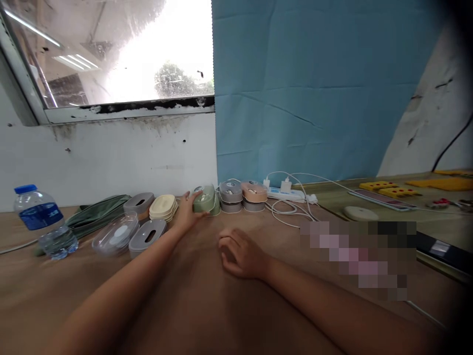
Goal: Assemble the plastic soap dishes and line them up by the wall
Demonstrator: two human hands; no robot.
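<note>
My left hand (187, 211) reaches to the row by the wall, thumb across the front of a green lidded container (207, 199) and fingers at its left side. Right of that container stand a grey lidded container (231, 192) and a peach-topped one (254, 191), each on a grey lower part. My right hand (240, 252) rests on the brown table surface (207, 305), fingers curled toward the thumb, nothing visible in them. Left of my left hand lie a stack of cream lids (162, 207), grey slotted pieces (148, 235) and a clear plastic cover (115, 234).
A water bottle (46, 222) and a green pouch (98, 214) are at the left. A power strip (286, 194) with white cables (291, 207) sits behind on the right. Further right are a phone (382, 199), yellow blocks (388, 188) and a pixelated patch.
</note>
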